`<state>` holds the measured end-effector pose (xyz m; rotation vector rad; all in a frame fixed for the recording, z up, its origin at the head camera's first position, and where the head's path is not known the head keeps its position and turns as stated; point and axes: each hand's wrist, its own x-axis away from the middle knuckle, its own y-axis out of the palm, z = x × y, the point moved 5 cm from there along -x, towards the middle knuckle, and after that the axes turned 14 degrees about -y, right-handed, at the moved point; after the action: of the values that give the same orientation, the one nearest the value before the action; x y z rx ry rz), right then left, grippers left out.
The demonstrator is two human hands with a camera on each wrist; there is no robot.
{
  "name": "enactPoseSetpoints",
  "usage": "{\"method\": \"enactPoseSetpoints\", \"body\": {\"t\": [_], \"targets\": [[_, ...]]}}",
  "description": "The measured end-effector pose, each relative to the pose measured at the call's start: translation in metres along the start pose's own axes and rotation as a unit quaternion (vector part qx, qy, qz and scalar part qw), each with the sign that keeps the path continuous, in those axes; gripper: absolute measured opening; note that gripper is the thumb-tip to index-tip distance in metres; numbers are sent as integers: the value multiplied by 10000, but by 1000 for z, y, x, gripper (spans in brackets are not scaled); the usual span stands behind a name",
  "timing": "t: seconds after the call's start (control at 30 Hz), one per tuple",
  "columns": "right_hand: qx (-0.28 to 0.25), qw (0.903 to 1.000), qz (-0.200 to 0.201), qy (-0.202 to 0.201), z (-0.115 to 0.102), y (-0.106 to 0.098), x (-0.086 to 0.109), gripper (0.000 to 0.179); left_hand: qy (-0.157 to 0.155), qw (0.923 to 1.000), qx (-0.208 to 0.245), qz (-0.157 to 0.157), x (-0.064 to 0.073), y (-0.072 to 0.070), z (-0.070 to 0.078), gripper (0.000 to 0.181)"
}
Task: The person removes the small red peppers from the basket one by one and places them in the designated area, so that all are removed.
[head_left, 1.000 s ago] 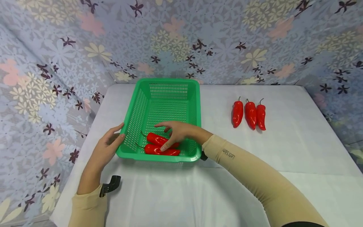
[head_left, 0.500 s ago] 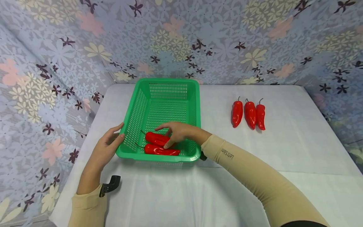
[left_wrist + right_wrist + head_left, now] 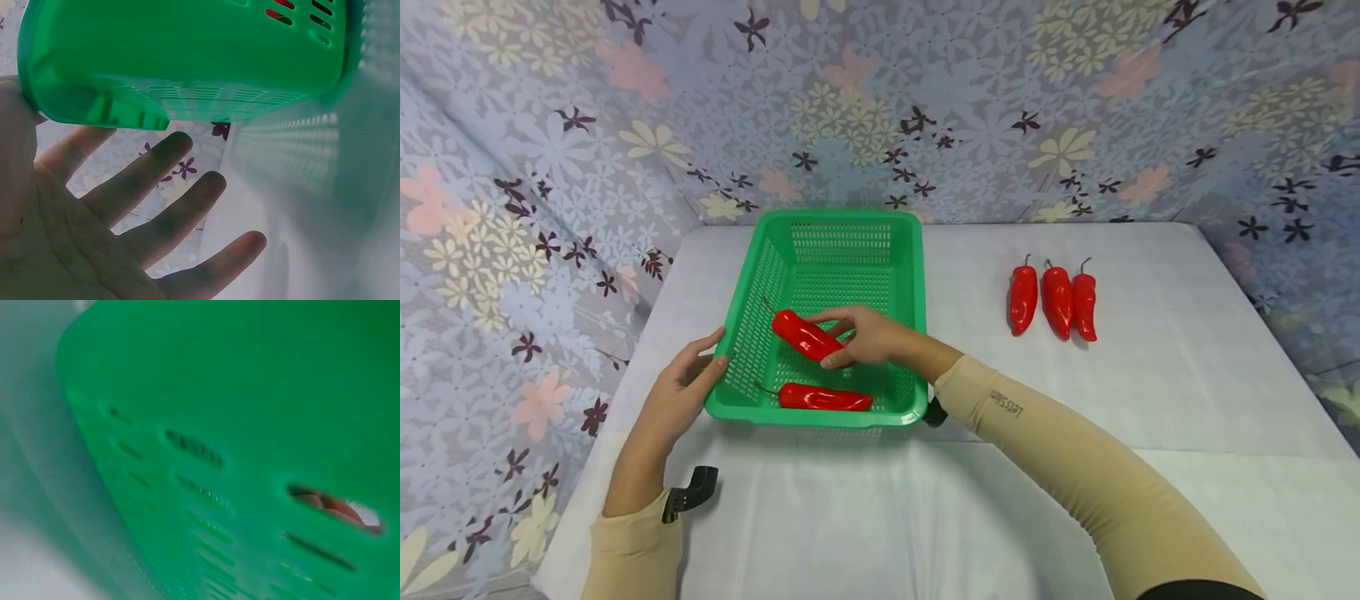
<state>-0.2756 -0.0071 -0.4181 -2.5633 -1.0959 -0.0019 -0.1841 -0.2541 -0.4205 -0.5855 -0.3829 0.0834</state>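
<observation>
A red chili pepper (image 3: 808, 335) is pinched at its tip end by my right hand (image 3: 871, 333), its stem pointing to the upper left over the green basket (image 3: 917, 275). Below it a second red pepper (image 3: 825, 397) lies along the basket's near wall. My left hand (image 3: 685, 379) touches the basket's left rim with thumb and forefinger. In the left wrist view the fingers (image 3: 169, 215) of that hand are spread and fairly straight beneath the basket wall (image 3: 181, 56). The right wrist view is filled by the basket wall (image 3: 237, 381), which hides most of the right hand.
Three red peppers (image 3: 1057, 304) lie side by side on the white-covered table (image 3: 1150, 392), right of the basket. Flowered cloth (image 3: 985, 108) hangs behind and to the left. The right forearm (image 3: 1060, 450) reaches across the basket's right rim.
My right hand has taken hold of the upper pepper and lifted it away from the lower one, toward the basket's middle. The left hand stays at the rim.
</observation>
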Motion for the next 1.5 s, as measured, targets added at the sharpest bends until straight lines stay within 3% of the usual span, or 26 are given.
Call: {"method": "enactPoseSetpoints", "body": {"t": [0.27,0.57,0.8,0.93,1.03,1.2,1.3,1.5], "targets": [[-1050,9883,1008,-464,-13,-20,6,67,-52,10000,29,11,4,-7,-9,56],[-1157,9681,2154,-544,-18,-92,45,68,-130,9999,10,-7,6,-10,-11,57],[-621,9519,2982,316,11,-151,92,78,-59,9999,-40,75,6,-8,-13,56],[-254,9409,3275,828,34,-173,108,83,-25,10000,-24,93,6,-8,-11,56],[161,9398,3244,1064,50,-178,114,84,-26,10000,6,77,6,-7,-10,56],[1508,9416,2708,1317,75,-170,118,79,19,10000,26,15,5,-4,-6,57],[2174,9362,2398,1372,85,-164,117,76,35,10000,14,-12,4,-2,-5,57],[2854,9199,2188,1564,90,-160,115,74,19,10000,3,-54,3,0,-2,56]]}}
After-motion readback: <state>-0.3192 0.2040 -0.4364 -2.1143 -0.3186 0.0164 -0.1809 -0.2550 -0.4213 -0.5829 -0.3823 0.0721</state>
